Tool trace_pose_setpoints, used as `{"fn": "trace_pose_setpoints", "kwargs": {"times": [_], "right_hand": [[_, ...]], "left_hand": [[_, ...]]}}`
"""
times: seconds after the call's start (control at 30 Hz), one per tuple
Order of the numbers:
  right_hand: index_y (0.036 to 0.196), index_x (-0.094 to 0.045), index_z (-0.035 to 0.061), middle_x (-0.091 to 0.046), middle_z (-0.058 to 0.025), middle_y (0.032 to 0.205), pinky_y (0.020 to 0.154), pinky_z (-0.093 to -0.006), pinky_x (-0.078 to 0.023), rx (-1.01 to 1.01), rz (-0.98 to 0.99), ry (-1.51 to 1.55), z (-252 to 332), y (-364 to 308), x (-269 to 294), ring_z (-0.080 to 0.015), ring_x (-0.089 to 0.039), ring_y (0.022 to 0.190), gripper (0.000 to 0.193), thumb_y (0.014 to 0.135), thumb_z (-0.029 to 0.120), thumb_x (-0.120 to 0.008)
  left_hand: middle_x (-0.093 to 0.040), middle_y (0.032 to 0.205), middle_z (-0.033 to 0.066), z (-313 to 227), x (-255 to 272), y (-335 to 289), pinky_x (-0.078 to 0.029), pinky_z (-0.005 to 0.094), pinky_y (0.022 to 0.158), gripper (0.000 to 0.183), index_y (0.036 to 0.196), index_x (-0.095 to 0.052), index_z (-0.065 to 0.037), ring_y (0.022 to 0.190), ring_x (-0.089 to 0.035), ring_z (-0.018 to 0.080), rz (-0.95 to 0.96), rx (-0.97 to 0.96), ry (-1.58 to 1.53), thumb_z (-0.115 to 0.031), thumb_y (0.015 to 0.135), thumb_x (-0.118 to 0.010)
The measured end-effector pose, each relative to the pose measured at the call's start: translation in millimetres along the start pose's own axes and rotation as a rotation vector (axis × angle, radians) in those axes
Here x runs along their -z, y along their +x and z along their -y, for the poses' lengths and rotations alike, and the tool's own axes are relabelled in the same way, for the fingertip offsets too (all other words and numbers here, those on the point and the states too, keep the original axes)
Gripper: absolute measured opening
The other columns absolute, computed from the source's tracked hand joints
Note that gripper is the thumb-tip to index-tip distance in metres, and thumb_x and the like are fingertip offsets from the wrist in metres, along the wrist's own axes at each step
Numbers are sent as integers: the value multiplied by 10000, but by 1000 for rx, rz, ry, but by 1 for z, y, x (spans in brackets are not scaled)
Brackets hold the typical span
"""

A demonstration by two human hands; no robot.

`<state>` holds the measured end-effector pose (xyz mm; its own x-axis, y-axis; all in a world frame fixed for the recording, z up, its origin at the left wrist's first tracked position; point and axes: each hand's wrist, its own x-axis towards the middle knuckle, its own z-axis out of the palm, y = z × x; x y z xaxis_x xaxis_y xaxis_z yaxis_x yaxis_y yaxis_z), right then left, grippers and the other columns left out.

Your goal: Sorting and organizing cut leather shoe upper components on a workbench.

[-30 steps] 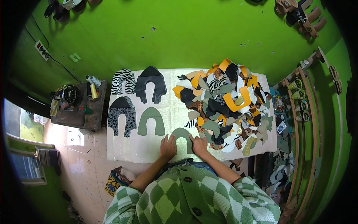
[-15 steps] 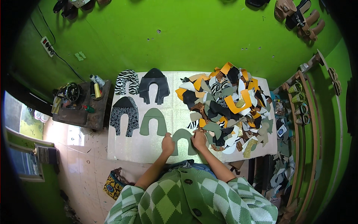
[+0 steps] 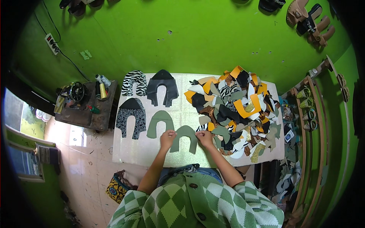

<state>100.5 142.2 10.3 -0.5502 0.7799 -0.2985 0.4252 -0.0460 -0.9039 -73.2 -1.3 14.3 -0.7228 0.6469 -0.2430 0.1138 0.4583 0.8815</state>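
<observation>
In front of me on the table is an olive-green, U-shaped shoe-upper piece [image 3: 185, 131], its arch pointing away from me. My left hand [image 3: 167, 140] pinches its left edge with closed fingers. At the opposite edge, my right hand [image 3: 205, 138] has its fingertips pressed together on the piece. Just beyond my left hand lies a second olive-green upper piece [image 3: 160, 117] with a seam across it. Farther left are a black upper piece [image 3: 162, 81], a zebra-striped one [image 3: 134, 79] and a black-and-grey patterned one [image 3: 130, 114].
A heap of mixed cut scraps [image 3: 232, 110] covers the table's right side, close to my right hand. On the left, a sewing-machine table [image 3: 85, 114] carries thread cones [image 3: 102, 91]. A wooden rack [image 3: 317, 152] with sandals [image 3: 306, 102] stands at right.
Both hands and the olive-green piece between them have moved slightly away from me. My fingers now grip higher, nearer the arch. The whole view has shifted a little.
</observation>
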Motion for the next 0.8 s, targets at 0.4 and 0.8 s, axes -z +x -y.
{"fn": "trace_pose_setpoints", "kwargs": {"times": [0.4,0.8], "right_hand": [[893,-655,-11,-625,-31,703,489,-226,-482,-180,264,359,65,57,-82,-94,-576,550,129,835,104,-649],[782,-671,39,-654,-86,699,604,-321,-496,126,-18,-269,63,84,-126,-195,-633,646,127,741,159,-668]], "left_hand": [[-665,744,33,13,87,80,-464,223,439,118,869,-666,-46,589,-607,97,-74,0,-133,-97,768,-697],[-670,721,109,23,95,107,-505,352,637,60,767,-669,-55,663,-655,255,-232,-124,352,-74,715,-694]]}}
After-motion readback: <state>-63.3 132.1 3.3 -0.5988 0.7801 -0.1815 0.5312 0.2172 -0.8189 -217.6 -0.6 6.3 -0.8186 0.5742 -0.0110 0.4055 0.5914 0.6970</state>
